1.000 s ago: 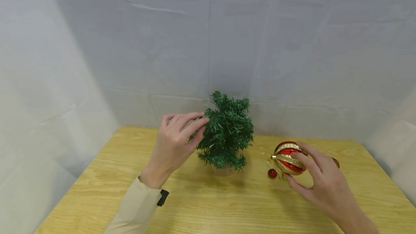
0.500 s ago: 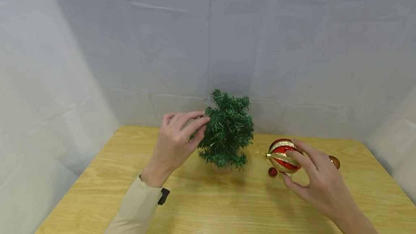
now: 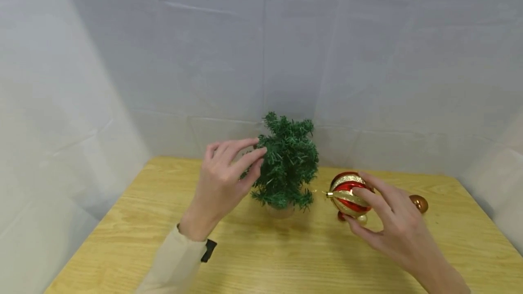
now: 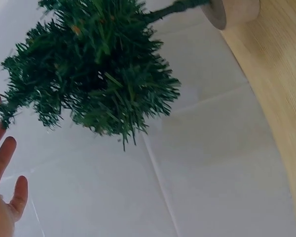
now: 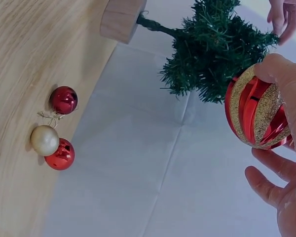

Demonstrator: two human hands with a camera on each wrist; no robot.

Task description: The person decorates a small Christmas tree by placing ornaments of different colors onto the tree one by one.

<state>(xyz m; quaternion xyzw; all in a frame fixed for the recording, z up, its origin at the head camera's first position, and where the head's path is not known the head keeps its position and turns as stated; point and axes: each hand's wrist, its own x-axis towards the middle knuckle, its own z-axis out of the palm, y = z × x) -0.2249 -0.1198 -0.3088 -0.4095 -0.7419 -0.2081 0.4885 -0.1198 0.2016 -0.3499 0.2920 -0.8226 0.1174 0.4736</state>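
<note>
A small artificial Christmas tree with green bristly branches stands upright on a round wooden base. At its left side, my left hand pinches the tip of a branch between thumb and finger, as the left wrist view shows. My right hand holds a large Christmas bauble with red and glittery gold stripes, thumb below and fingers over it. The bauble's gold cap points left towards the tree, a thin loop trailing from it. A gap separates the bauble from the branches in the head view.
Small baubles lie on the wooden table to the right: a dark red one, a pale gold one and a red one. A copper-coloured bauble sits beyond my right hand. Pale sheeting hangs behind the table.
My right hand has carried the striped bauble a little left, nearer the tree, uncovering the copper-coloured bauble. The left hand stays at the branch with only slight finger movement.
</note>
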